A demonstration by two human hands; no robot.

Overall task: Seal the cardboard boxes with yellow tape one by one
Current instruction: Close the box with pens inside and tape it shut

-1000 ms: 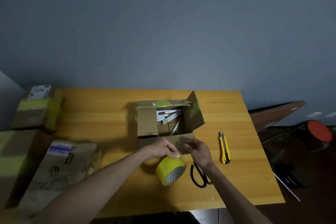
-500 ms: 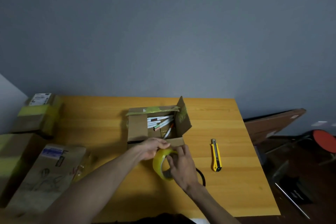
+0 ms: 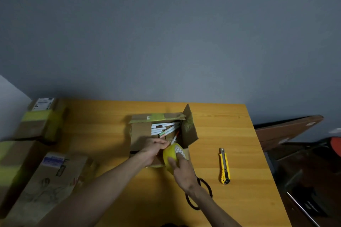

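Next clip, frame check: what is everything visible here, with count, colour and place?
table: 1, yellow-orange wood, lower frame
open cardboard box: 1, brown, table centre, flaps up
pens: several, mostly white, inside the open box
closed boxes: 3, brown, at the left; two show yellow tape bands
utility knife: 1, yellow and black, right of the open box
scissors: 1, black handles, partly under the right forearm
yellow tape roll: 1, yellow, at the open box's near edge
board: 1, dark brown, off the table, right
left hand: 1, fingertips pinched at the roll's top
right hand: 1, grips the roll
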